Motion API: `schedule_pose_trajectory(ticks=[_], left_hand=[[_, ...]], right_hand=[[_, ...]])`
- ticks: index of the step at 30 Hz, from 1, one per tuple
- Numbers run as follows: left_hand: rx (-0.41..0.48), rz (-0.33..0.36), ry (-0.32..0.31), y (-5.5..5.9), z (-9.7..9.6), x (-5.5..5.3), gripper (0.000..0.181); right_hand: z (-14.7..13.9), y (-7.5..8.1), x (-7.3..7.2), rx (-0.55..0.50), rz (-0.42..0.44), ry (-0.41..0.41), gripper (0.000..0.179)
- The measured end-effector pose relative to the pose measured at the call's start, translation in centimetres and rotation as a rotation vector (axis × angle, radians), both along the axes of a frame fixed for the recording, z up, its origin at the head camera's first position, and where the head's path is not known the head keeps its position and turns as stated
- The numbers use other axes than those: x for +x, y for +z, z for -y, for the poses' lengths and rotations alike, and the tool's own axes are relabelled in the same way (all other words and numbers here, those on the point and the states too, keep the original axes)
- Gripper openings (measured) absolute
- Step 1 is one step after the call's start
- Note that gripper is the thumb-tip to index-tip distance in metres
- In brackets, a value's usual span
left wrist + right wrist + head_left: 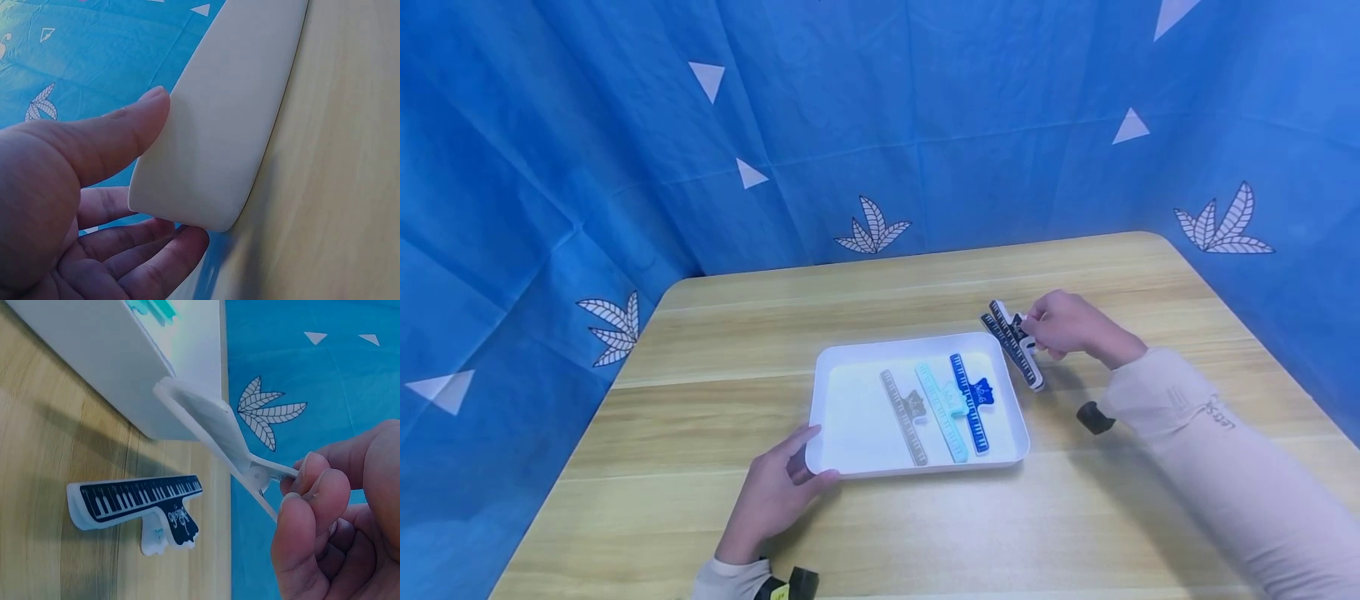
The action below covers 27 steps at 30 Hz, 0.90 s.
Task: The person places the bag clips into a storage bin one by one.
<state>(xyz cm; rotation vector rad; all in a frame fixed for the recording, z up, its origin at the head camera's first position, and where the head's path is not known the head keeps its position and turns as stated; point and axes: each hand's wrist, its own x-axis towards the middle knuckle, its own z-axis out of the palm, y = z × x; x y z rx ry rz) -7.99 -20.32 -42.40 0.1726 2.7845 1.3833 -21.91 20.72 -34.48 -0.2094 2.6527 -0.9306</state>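
Observation:
My right hand (1067, 325) pinches the handle end of a black-and-white piano-keyboard clip (1012, 343), beyond the tray's right side. Seen edge-on in the right wrist view, that clip (206, 428) is raised off the table. A second black keyboard clip (140, 499) lies beneath it on the wood. My left hand (775, 492) grips the near left corner of the white tray (850, 400), thumb on the near wall and fingers round the left side. Inside the tray, a grey clip (904, 418), a mint clip (940, 408) and a blue clip (968, 404) lie side by side.
The wooden table (722, 333) extends on every side of the tray. A blue patterned curtain (820, 150) hangs behind it and along both sides. Small black blocks sit at the wrists, one by the right sleeve (1187, 442).

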Motion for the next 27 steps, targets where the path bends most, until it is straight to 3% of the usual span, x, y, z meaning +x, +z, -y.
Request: schedule_pose_trajectory(ticks=[27], left_hand=[[0.021, 0.018, -0.001, 0.1, 0.0, 0.0, 0.072]], right_hand=[[2.3, 0.7, 0.3, -0.009, 0.018, 0.026, 0.025]])
